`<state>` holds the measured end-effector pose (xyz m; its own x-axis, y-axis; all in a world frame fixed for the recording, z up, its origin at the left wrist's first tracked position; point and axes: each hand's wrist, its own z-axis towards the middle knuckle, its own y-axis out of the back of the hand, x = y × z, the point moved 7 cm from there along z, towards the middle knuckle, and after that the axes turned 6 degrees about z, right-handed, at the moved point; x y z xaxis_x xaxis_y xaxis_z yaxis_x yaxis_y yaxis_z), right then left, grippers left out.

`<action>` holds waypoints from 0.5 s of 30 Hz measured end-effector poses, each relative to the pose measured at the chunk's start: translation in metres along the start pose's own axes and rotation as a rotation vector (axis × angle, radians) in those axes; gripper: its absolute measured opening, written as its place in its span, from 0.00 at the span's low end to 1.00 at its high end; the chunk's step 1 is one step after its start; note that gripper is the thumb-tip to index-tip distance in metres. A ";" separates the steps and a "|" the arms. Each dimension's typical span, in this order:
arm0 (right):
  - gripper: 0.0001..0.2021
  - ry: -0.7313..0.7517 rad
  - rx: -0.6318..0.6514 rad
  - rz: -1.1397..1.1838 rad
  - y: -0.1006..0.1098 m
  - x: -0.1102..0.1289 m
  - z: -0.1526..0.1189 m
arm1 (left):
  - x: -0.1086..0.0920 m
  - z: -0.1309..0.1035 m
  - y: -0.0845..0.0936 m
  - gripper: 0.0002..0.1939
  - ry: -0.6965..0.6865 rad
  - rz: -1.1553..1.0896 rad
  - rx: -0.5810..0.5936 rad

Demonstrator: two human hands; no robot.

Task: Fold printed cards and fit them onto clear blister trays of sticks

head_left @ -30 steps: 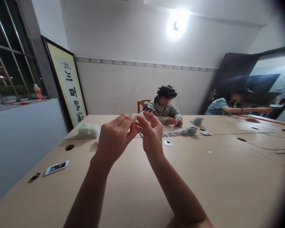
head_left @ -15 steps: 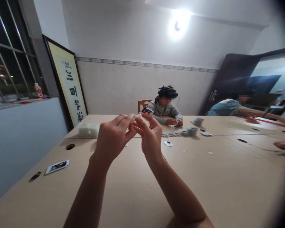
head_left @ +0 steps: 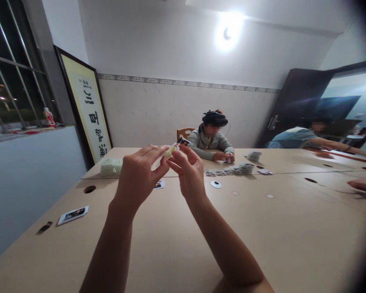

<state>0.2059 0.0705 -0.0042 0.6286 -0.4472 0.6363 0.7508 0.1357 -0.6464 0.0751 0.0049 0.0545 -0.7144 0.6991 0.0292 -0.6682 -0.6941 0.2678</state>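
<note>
Fingers (head_left: 156,152) of both hands closed in a pinch: left hand (head_left: 134,173) has the near end of a small pale packet (head_left: 171,151), right hand (head_left: 191,173) has thumb and fingertips on its other side. Packet's up in the air between them, above the table (head_left: 171,244), touching nothing else except maybe a dark printed piece (head_left: 183,141) at its far end; can't tell if joined. Looks clear-ish with a yellow tint, bright glints, so I'd guess thin glossy plastic: very light, bendy, a bit slippery, easy to crease. Best grip: edges or corners, light pressure, not across the middle. Contents, if any, hidden by fingers. Tabletop is smooth wood-look board with a seam. Printed flat piece (head_left: 159,184) lies beyond the left wrist, white-bordered pouch (head_left: 73,215) further left, flat and probably stiffer; dark strip (head_left: 44,227) beside it looks curled. Blocky translucent stack (head_left: 110,167) behind, pale green. White disc (head_left: 216,184), dark centre, right of the hands.
</note>
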 end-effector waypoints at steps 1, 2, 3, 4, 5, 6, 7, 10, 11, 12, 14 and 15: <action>0.23 -0.015 0.029 0.017 -0.002 0.000 0.000 | 0.002 0.001 0.002 0.10 0.049 -0.044 0.016; 0.23 -0.031 0.059 0.034 -0.005 -0.001 0.000 | 0.003 0.001 0.004 0.10 0.098 -0.080 0.020; 0.22 -0.046 0.086 0.050 -0.007 -0.002 0.000 | 0.004 0.001 0.008 0.09 0.142 -0.102 0.013; 0.22 -0.060 0.108 0.064 -0.009 -0.002 -0.001 | 0.005 0.001 0.011 0.09 0.178 -0.111 -0.004; 0.21 -0.070 0.122 0.074 -0.011 -0.003 -0.002 | 0.007 0.001 0.016 0.09 0.209 -0.110 -0.030; 0.20 -0.074 0.130 0.079 -0.012 -0.003 -0.002 | 0.008 0.000 0.020 0.09 0.237 -0.108 -0.057; 0.19 -0.072 0.132 0.078 -0.013 -0.003 -0.003 | 0.010 0.000 0.024 0.09 0.266 -0.112 -0.080; 0.13 -0.031 0.101 0.051 -0.010 0.000 -0.004 | 0.017 -0.005 0.033 0.09 0.359 -0.153 -0.142; 0.12 -0.011 0.080 0.040 -0.008 0.002 -0.004 | 0.020 -0.007 0.036 0.09 0.384 -0.165 -0.161; 0.11 0.010 0.059 0.030 -0.006 0.004 -0.003 | 0.022 -0.009 0.039 0.09 0.403 -0.171 -0.180; 0.09 0.043 0.024 0.014 -0.002 0.007 -0.002 | 0.026 -0.012 0.043 0.10 0.431 -0.174 -0.212; 0.09 0.052 0.017 0.009 -0.001 0.008 -0.002 | 0.028 -0.014 0.044 0.10 0.441 -0.181 -0.223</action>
<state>0.2101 0.0655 0.0006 0.6242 -0.4910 0.6076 0.7489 0.1547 -0.6444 0.0229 -0.0083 0.0538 -0.5708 0.7057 -0.4198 -0.7825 -0.6224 0.0178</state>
